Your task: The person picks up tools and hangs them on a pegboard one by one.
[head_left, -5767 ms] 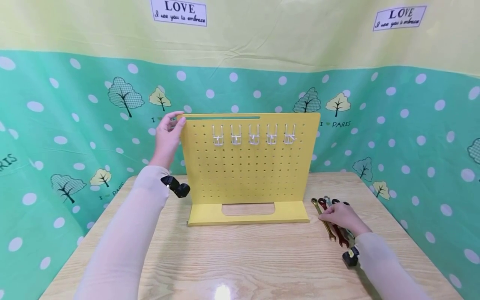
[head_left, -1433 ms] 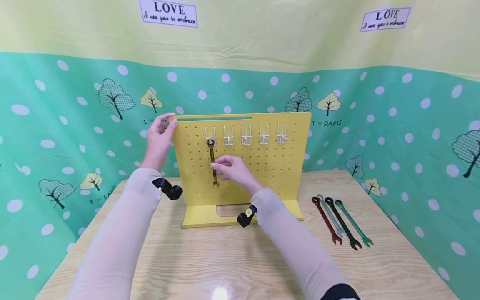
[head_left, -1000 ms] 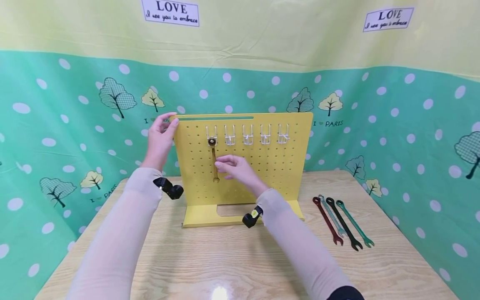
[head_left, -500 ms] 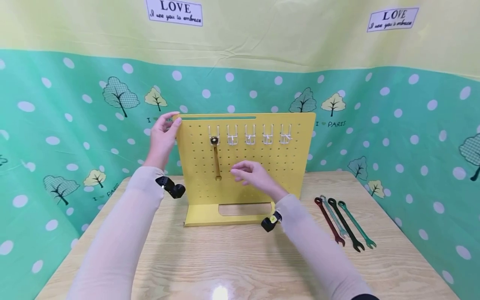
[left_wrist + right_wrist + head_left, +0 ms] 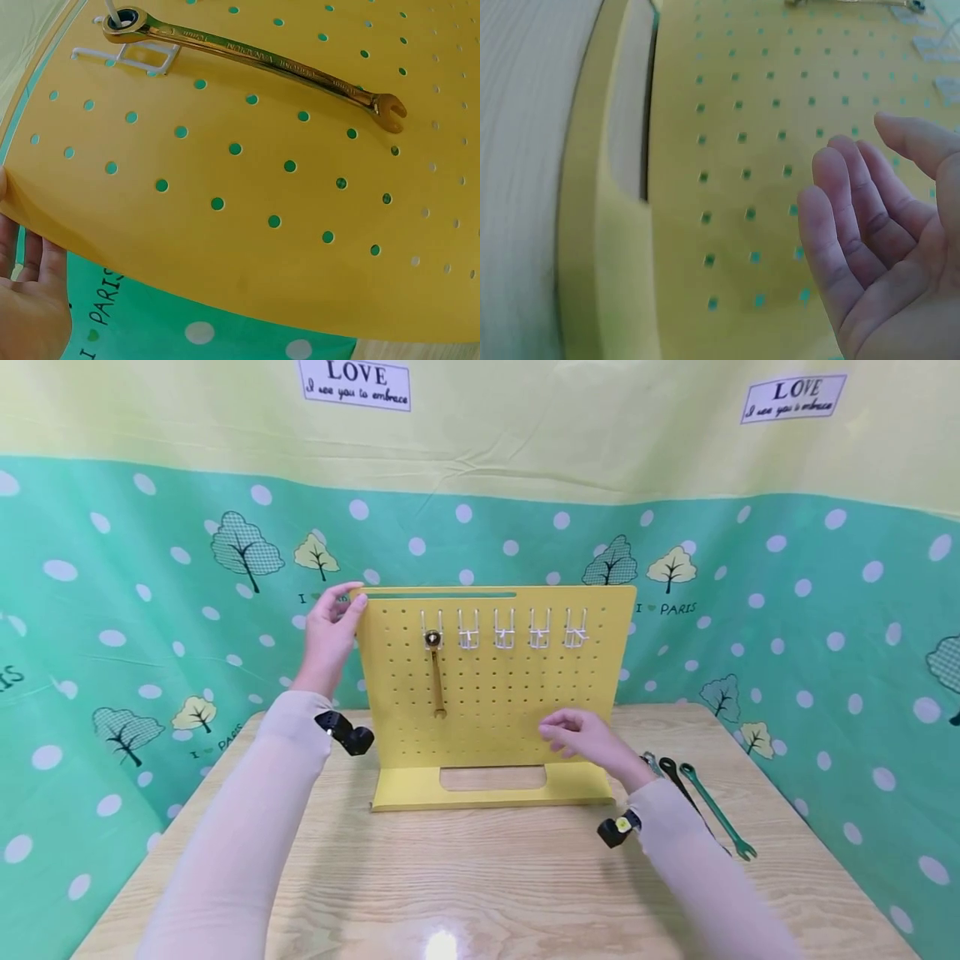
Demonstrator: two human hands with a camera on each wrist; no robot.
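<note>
A gold combination wrench (image 5: 437, 681) hangs by its ring end from the leftmost white hook on a yellow pegboard (image 5: 487, 718); its forked end points down. My left hand (image 5: 327, 631) pinches the board's top left corner, thumb at the front and fingers behind. In the left wrist view that hand (image 5: 34, 307) lies at the board's edge, with the gold wrench (image 5: 262, 64) above it. My right hand (image 5: 588, 739), before the board's lower right part, holds nothing. Its fingers are loosely bent and apart in the right wrist view, where the palm (image 5: 892, 292) shows.
On the wooden table (image 5: 465, 877), right of the board, lie a green wrench (image 5: 718, 814), a black wrench (image 5: 678, 785) and a silver wrench (image 5: 652, 762), partly behind my right arm. More white hooks (image 5: 504, 631) line the board. A patterned curtain (image 5: 465, 539) hangs behind.
The gold wrench has gone from the table to the leftmost hook. My right hand has let go of it and moved right and down. The left hand stays on the corner.
</note>
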